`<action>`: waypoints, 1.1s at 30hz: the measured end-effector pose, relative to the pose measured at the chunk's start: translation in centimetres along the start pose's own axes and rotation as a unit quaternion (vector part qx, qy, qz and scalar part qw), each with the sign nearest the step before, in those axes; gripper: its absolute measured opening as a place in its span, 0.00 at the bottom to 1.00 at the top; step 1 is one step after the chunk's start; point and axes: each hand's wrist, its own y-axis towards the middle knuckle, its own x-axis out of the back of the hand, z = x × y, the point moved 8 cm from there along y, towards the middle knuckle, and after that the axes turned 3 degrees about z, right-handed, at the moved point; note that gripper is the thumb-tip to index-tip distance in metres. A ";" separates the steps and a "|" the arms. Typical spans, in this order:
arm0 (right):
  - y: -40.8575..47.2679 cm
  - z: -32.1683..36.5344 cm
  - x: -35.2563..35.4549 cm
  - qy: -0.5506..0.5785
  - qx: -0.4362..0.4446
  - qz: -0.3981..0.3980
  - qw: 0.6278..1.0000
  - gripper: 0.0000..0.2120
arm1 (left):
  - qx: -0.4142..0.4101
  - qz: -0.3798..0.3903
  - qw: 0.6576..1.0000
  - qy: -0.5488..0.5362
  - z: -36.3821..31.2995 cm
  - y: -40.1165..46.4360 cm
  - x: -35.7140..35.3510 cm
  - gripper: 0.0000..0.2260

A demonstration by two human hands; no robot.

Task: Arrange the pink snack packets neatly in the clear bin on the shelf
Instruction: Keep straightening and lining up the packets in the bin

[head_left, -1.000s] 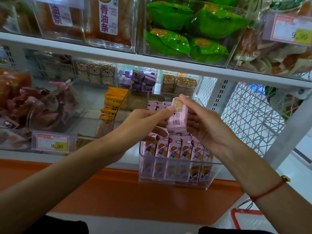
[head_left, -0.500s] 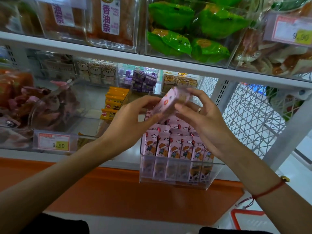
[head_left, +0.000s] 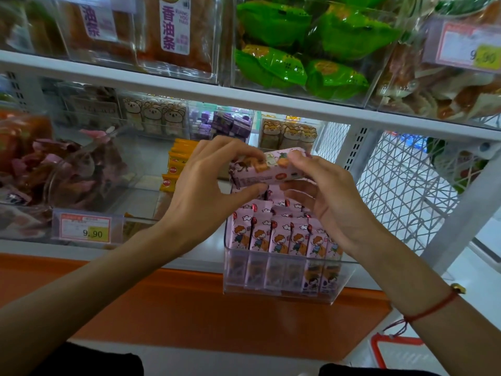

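We are holding one pink snack packet point(head_left: 267, 169) sideways above the clear bin point(head_left: 282, 270), both hands pinching it. The left hand point(head_left: 208, 185) is gripping its left end between thumb and fingers; the right hand point(head_left: 329, 202) is clamping the right end, thumb on top, fingers beneath. The bin is sitting at the front edge of the lower shelf point(head_left: 189, 256), at about 6 o'clock from the held packet, with a front row of packets point(head_left: 282, 237) standing upright and more behind, less tidy.

Risks, as we are judging them:
- The packet is lying crosswise to the upright row; dropped in like this, it could land flat on top instead of slotting in.
- Pushing it down may be tipping the neighbouring packets, since the back rows look loose.
- The bin is overhanging the shelf edge slightly; a hard press at its front could be tilting it toward us.

Writing we are reading:
- Price tag point(head_left: 85, 229) at 9 o'clock from the bin: "9.90".
- A second tag point(head_left: 466, 46) at 2 o'clock, blurred, also seeming to read "9.90".
- Upper-shelf package label point(head_left: 173, 25): "香油条".
- Print on the pink packets is too small to read; only a cartoon child is showing.
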 end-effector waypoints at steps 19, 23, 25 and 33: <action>1.0 -0.7 1.8 0.121 -0.011 0.067 0.990 0.24 | 0.108 0.062 0.988 -0.094 1.7 -0.2 -0.9 0.19; 0.5 1.1 1.4 0.025 0.059 0.056 0.996 0.21 | 0.099 0.087 0.989 -0.067 1.3 -0.3 -1.4 0.22; 0.1 2.1 0.5 -0.028 0.097 0.061 0.993 0.22 | 0.107 0.086 0.987 -0.086 1.5 -0.3 -1.5 0.23; -0.1 -0.6 -1.5 -0.181 0.012 0.066 0.981 0.25 | 0.213 0.045 0.930 -0.298 3.2 -0.5 -2.3 0.20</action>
